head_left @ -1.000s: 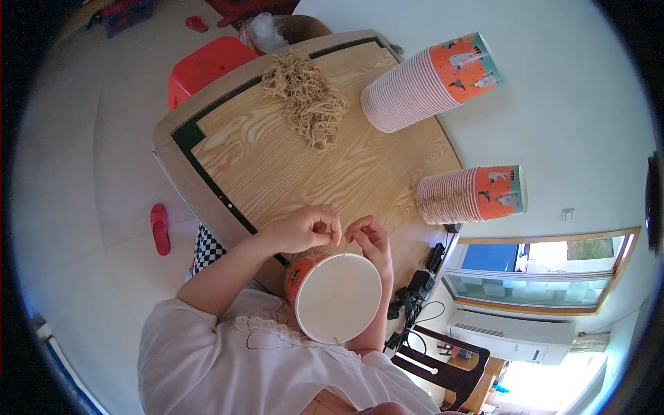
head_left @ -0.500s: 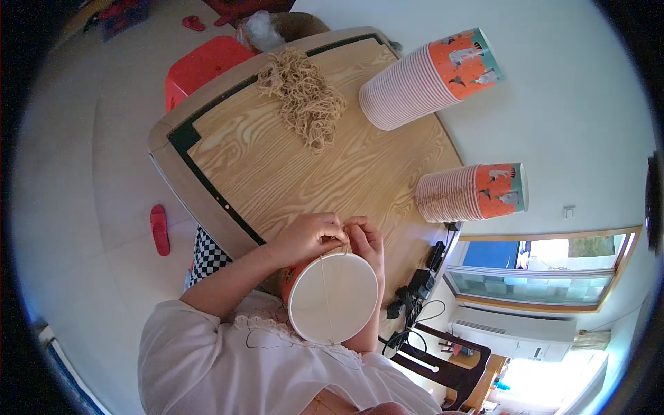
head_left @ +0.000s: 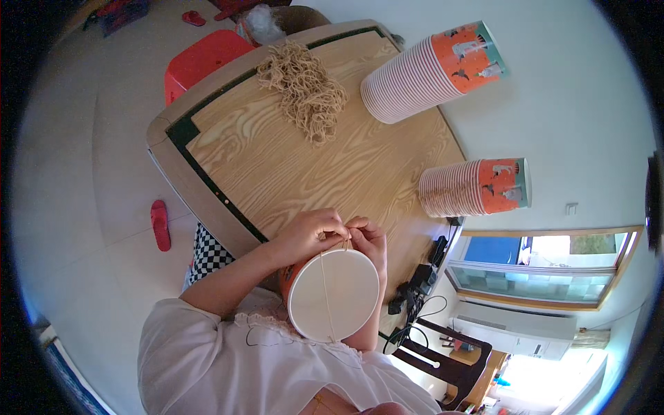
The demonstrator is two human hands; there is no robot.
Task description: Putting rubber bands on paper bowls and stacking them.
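A paper bucket with an orange printed side stands against my chest, its round white face toward me. One thin tan string runs across that face, and its far end goes up to my fingers at the rim. My left hand pinches the string just beyond the rim. Right beside it, my right hand pinches the string too, fingertips almost touching the left ones. Whether there is a knot between the fingers is too small to tell. A loose heap of tan strings lies on the far part of the wooden table.
Two stacks of orange-and-white paper buckets, a tall stack and a shorter stack, lie along the table's right side. Black power adapters and cables sit at the right edge. A red stool stands beyond the left edge.
My two hands have drawn slightly closer together at the rim, still pinching the string. The bucket stays nearly in place.
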